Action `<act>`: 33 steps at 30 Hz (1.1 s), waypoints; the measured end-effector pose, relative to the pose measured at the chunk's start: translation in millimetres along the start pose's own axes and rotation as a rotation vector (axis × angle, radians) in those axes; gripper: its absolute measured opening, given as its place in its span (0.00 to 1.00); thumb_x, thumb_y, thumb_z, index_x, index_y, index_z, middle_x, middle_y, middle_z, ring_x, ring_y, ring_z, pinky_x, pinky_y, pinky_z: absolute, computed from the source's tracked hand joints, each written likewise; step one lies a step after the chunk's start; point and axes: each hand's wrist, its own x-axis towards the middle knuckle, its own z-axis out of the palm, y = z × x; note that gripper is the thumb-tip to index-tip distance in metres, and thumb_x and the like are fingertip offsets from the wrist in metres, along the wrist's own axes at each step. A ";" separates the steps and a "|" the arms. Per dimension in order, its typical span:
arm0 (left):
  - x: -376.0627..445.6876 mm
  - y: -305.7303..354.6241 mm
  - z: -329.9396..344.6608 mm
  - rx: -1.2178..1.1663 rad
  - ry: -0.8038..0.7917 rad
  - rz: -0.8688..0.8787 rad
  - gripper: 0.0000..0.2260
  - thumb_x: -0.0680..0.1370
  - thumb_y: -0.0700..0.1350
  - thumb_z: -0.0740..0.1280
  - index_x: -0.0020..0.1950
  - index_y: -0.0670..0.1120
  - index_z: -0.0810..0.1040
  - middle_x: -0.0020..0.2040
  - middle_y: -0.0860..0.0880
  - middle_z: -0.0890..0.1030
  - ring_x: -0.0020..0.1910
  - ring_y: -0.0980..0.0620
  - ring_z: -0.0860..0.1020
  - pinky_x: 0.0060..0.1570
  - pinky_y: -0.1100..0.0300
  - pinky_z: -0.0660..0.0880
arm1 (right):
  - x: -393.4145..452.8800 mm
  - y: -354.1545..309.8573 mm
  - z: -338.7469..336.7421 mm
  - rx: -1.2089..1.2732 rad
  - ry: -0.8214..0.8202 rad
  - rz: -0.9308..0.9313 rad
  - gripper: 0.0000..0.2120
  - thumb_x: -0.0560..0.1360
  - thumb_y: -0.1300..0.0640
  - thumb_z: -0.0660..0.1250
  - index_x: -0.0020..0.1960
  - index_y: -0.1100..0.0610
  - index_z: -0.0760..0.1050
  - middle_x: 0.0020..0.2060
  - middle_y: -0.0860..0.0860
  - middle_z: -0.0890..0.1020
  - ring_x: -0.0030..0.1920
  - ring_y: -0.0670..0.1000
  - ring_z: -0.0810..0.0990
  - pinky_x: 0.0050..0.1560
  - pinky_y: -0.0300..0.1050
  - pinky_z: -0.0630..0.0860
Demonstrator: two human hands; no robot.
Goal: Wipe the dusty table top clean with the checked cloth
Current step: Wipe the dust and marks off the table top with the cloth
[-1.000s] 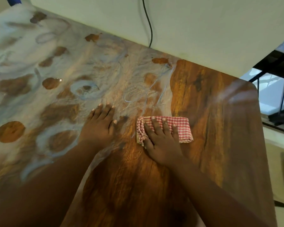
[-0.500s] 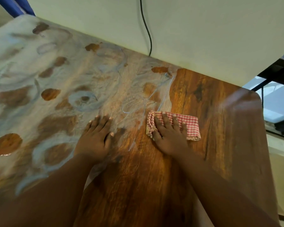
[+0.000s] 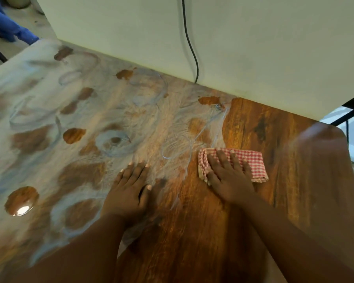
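The wooden table top (image 3: 294, 180) fills the head view. Its left and middle parts carry a whitish dust film with ring marks and bare brown patches; the right part shows clean dark wood. A folded red-and-white checked cloth (image 3: 251, 160) lies at the border between dusty and clean wood. My right hand (image 3: 229, 178) presses flat on the cloth with straight, spread fingers, covering its left half. My left hand (image 3: 129, 190) rests flat on the dusty surface to the left of the cloth, fingers straight, holding nothing.
A pale wall (image 3: 253, 48) rises along the table's far edge, and a black cable (image 3: 190, 41) hangs down it to the table. The table's rounded right corner (image 3: 339, 131) lies near a dark metal frame. Blue fabric (image 3: 8, 27) shows at the top left.
My right hand has slid the cloth a little to the right and away along the dust border. My left hand stays flat on the same spot.
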 end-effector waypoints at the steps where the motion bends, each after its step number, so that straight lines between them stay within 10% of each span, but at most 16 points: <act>1: 0.1 0.0 0.0 0.003 -0.006 -0.002 0.31 0.76 0.62 0.36 0.78 0.53 0.46 0.77 0.57 0.43 0.76 0.56 0.37 0.72 0.61 0.32 | 17.8 -1.0 -4.1 0.009 -0.001 0.033 0.27 0.76 0.32 0.36 0.74 0.33 0.37 0.77 0.42 0.41 0.76 0.53 0.39 0.70 0.62 0.37; 33: -0.6 1.9 -2.4 -0.023 -0.008 -0.004 0.31 0.78 0.63 0.37 0.77 0.51 0.50 0.77 0.54 0.49 0.77 0.54 0.41 0.74 0.59 0.36 | 118.8 31.9 -37.6 -0.024 -0.049 -0.016 0.28 0.76 0.32 0.36 0.75 0.36 0.39 0.78 0.45 0.43 0.76 0.55 0.40 0.70 0.63 0.38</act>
